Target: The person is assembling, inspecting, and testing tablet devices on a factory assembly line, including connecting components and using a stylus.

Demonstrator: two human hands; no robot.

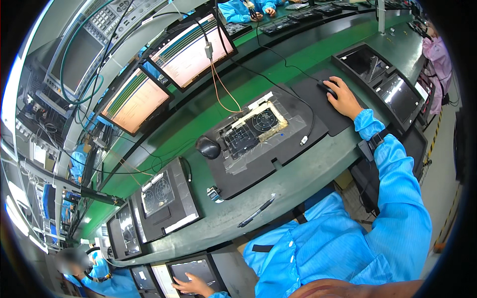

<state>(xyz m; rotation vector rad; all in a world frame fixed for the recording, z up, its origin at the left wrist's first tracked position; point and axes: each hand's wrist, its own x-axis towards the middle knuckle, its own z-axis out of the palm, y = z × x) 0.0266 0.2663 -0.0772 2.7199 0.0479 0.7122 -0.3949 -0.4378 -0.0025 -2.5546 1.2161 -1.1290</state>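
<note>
On a dark mat at the right of the bench, my right hand (344, 98) rests over a black computer mouse (326, 88), its fingers curled round it. My left hand (195, 286) is low at the bottom edge, fingers spread over a dark flat panel in a black tray (218, 272); whether it touches the panel I cannot tell. In the middle lies a black foam fixture (258, 164) holding a dark board with a round printed pattern (264, 120) and taped edges. A second black mouse (207, 147) sits at the fixture's left corner.
Two monitors (191, 49) stand behind the fixture. A cable with a white plug (304, 140) crosses it. A pen (257, 210) lies near the bench edge. Another fixture (166, 198) is at left, black trays with screens (382, 82) at right. Co-workers sit far off and lower left.
</note>
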